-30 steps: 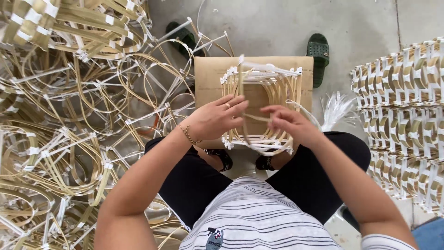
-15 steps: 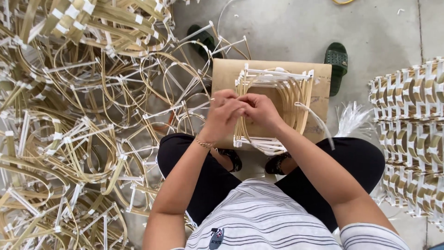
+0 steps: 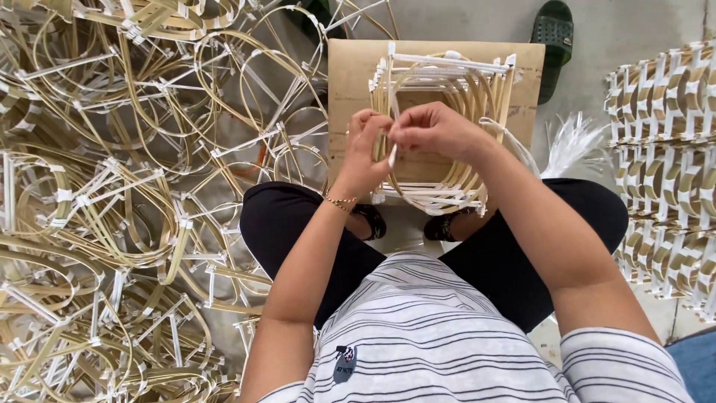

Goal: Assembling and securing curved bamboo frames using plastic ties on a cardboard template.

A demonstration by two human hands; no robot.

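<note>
A frame of bent bamboo strips and white plastic strips (image 3: pixel 455 82) stands on a tan board (image 3: pixel 350 82) in front of my knees. My left hand (image 3: pixel 367 149) and my right hand (image 3: pixel 431 130) meet at its near left corner. Both hands pinch one white plastic strip (image 3: pixel 392 153) against the frame, fingers closed on it. A gold bracelet sits on my left wrist.
A big tangled heap of bamboo-and-white-strip frames (image 3: pixel 112 201) fills the left. Stacked finished frames (image 3: pixel 664 172) stand at the right. A bundle of loose white strips (image 3: pixel 570 142) lies by my right knee. Green sandals (image 3: pixel 553 37) rest on the concrete floor beyond the board.
My hands have come together from apart on the frame to its near left corner and now pinch a white strip. The view has shifted closer over the frame.
</note>
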